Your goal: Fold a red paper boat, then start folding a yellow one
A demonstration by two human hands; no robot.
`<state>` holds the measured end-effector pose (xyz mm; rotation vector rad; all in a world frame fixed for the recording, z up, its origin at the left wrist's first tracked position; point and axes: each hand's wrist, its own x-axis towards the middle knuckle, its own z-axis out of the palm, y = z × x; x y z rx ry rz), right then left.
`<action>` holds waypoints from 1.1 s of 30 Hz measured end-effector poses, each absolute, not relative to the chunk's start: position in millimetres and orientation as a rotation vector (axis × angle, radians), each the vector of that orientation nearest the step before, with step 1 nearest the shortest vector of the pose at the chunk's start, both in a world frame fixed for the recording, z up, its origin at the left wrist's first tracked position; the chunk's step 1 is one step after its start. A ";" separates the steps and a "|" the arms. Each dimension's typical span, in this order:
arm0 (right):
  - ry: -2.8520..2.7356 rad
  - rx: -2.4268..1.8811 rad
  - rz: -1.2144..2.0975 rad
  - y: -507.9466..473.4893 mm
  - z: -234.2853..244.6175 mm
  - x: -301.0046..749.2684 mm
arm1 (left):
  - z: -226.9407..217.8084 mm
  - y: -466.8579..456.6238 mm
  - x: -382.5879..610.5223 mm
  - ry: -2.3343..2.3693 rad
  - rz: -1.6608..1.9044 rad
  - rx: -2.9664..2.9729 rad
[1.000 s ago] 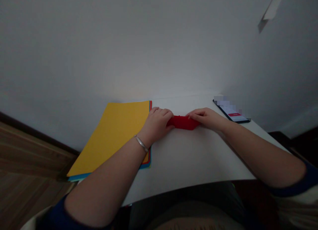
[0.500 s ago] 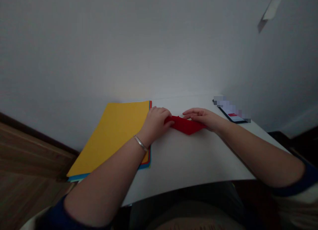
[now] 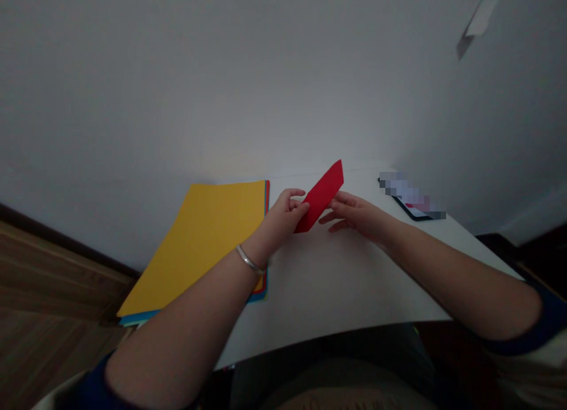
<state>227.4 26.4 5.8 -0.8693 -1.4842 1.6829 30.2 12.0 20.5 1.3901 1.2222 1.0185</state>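
A folded piece of red paper is held tilted above the white table, its upper end pointing up and to the right. My left hand pinches its lower left side, with the thumb on the near face. To the right of the paper is my right hand, palm turned inward and fingers spread. Its fingertips come close to the paper's right edge; whether they touch it I cannot tell. A silver bracelet circles my left wrist.
Left on the white table lies a stack of coloured sheets, yellow on top, with blue and red edges showing. A phone or tablet, its screen partly blurred, rests at the back right. A pale wall rises behind the table.
The red paper has turned from lying nearly level between both hands to a steep slant, its far end raised. My right hand has let go of its right end and its fingers have spread.
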 end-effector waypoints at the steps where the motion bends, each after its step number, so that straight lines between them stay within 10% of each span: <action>1: -1.491 -0.885 1.676 24.7 6.6 225.1 | 20.0 10.6 32.4 1.218 1.003 1.374; 33: -1.471 -0.973 1.512 12.7 8.6 211.3 | 17.8 -12.0 56.9 0.868 0.919 1.306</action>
